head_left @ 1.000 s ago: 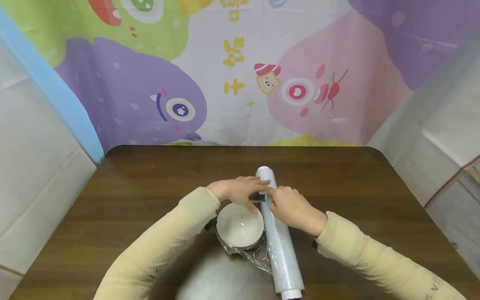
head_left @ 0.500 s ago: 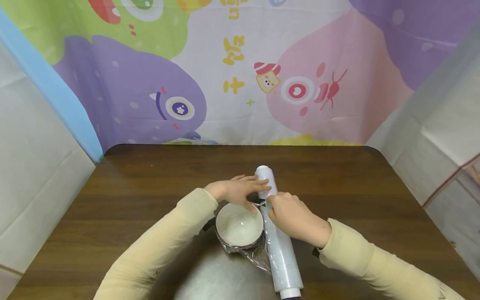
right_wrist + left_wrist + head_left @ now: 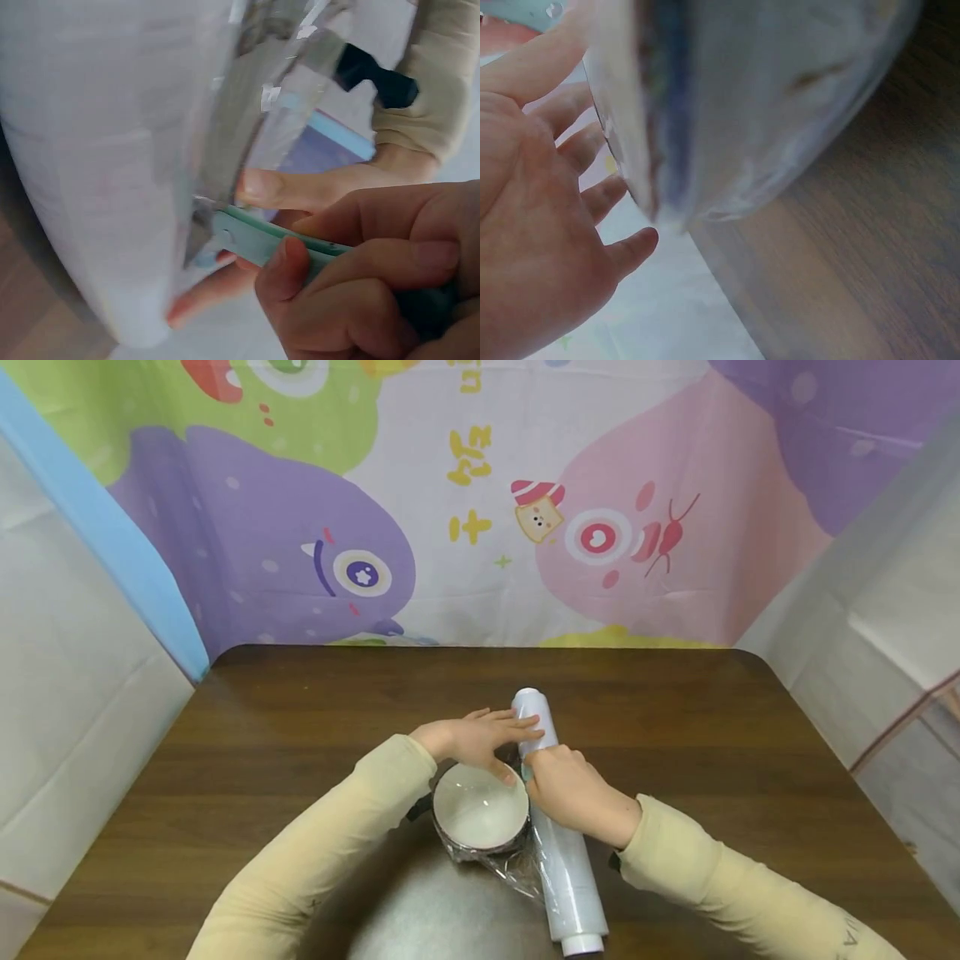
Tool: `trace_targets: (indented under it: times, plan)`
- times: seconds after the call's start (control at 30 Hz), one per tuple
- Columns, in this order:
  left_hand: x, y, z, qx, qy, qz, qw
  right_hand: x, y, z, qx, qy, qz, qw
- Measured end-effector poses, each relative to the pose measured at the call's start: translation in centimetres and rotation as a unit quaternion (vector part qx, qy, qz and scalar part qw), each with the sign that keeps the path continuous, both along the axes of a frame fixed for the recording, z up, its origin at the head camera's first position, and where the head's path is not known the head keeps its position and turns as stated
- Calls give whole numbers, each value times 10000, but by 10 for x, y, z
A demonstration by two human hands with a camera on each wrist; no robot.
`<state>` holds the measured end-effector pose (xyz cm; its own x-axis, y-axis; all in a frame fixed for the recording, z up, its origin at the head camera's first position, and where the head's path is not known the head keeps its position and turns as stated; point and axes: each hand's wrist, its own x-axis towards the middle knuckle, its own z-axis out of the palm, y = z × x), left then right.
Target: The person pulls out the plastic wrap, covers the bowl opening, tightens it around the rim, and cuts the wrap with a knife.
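Note:
A white-inside bowl [image 3: 480, 810], its rim dark, stands at the table's near middle with clear film crumpled around its side. Next to it lies a long roll of cling film [image 3: 568, 881], and a sheet of film [image 3: 517, 870] spans from roll to bowl. My left hand [image 3: 483, 742] reaches over the bowl's far rim, thumb at the rim, its spread fingers resting on the roll. My right hand [image 3: 576, 792] grips teal scissors [image 3: 259, 238] between bowl and roll, at the film. Their blade tips are partly hidden by film and fingers.
All this is on a dark wooden table [image 3: 300, 735]. A greyish round glare patch [image 3: 442, 910] shows on the surface in front of the bowl. Behind the table's far edge hangs a cartoon-printed cloth [image 3: 480, 602]. Pale panels [image 3: 82, 693] stand at the sides.
My right hand with the scissors has shifted slightly towards me and left along the gap between bowl and roll. The left hand, bowl and roll stay nearly in place.

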<state>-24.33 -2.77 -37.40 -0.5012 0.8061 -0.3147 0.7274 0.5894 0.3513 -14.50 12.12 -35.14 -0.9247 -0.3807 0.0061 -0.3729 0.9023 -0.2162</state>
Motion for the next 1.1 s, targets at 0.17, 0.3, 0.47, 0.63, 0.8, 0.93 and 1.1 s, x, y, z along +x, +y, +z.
trace_targets:
  times: [0.17, 0.3, 0.47, 0.63, 0.8, 0.93, 1.1]
  plan:
    - [1, 0, 0, -3, 51, 22, 10000, 17, 6, 12, -188, -172, -120, 9996]
    - [1, 0, 0, -15, 17, -20, 10000, 29, 12, 16, -270, -168, 54, 9995]
    - [1, -2, -1, -11, 3, -58, 10000, 21, 12, 8, -294, 32, 158, 9994]
    - [1, -2, -3, 55, -48, -93, 9999, 9, 10, -3, -248, 77, 68, 9996]
    - [1, -2, -3, 91, -95, -133, 9998, 19, 14, 1, -299, -209, -97, 9993]
    - [-2, -4, -2, 136, -89, -116, 9998, 32, 17, 11, -323, -375, -82, 9987]
    - [-2, -5, -5, 182, -44, -130, 9997, 47, 21, 17, -425, -418, 62, 9982]
